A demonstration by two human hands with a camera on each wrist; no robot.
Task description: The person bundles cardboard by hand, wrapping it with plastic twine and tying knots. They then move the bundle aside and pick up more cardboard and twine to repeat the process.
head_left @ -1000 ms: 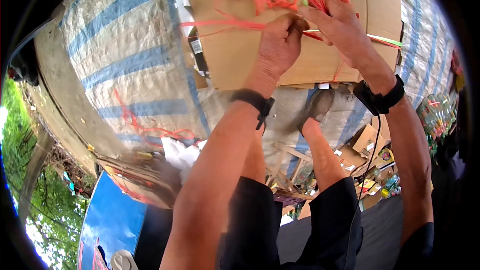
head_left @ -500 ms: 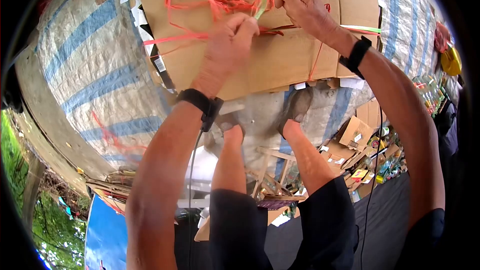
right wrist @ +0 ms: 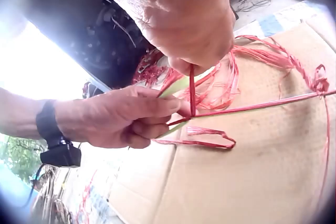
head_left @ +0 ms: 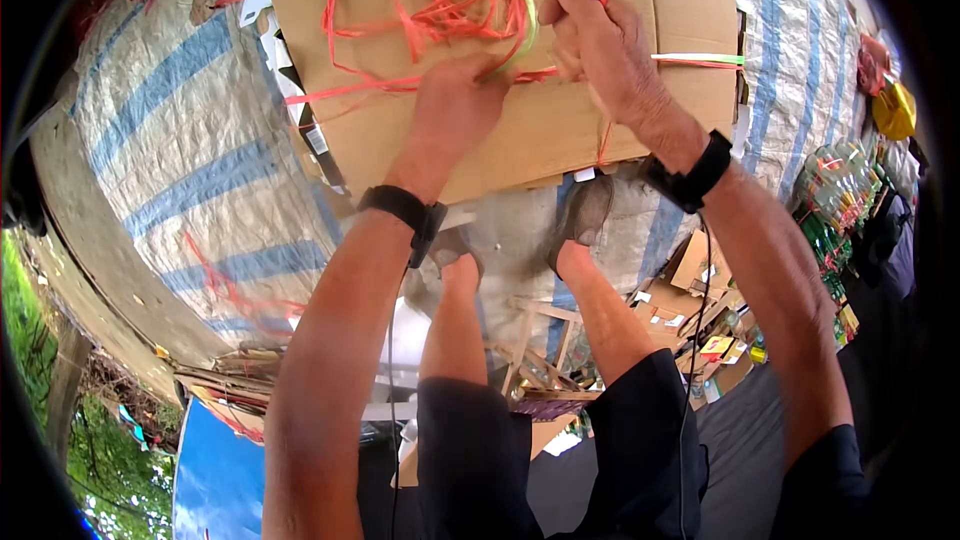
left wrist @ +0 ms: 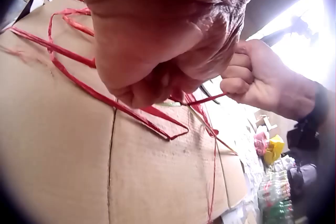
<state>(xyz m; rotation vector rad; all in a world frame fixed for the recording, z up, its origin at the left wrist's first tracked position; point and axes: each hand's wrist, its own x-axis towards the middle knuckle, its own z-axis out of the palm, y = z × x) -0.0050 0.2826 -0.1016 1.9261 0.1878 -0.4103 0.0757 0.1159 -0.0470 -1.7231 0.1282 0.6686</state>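
A flat stack of cardboard [head_left: 560, 130] has red twine [head_left: 350, 88] stretched across it, with a green strand beside it at the right. Loose red twine [head_left: 440, 20] lies tangled on top. The left hand [head_left: 455, 110] pinches red and green strands, seen clearly in the right wrist view, where that hand [right wrist: 126, 116] has its thumb over them. The right hand [head_left: 620, 60] is curled round a red strand, which runs taut from its fingers to the crossing at the left fingertips. In the left wrist view the right hand [left wrist: 262, 77] holds that strand's end.
A striped woven sheet [head_left: 180, 120] lies under the cardboard. Two feet stand at its near edge. A small wooden stool [head_left: 540, 315] is between the legs, cardboard scraps [head_left: 690, 280] to the right, plastic bottles [head_left: 840, 185] and a yellow bag [head_left: 893, 112] farther right.
The left hand has moved left from beside the right hand and stays on the twine. The right hand has come slightly down and nearer the left over the last half second. The view has shifted.
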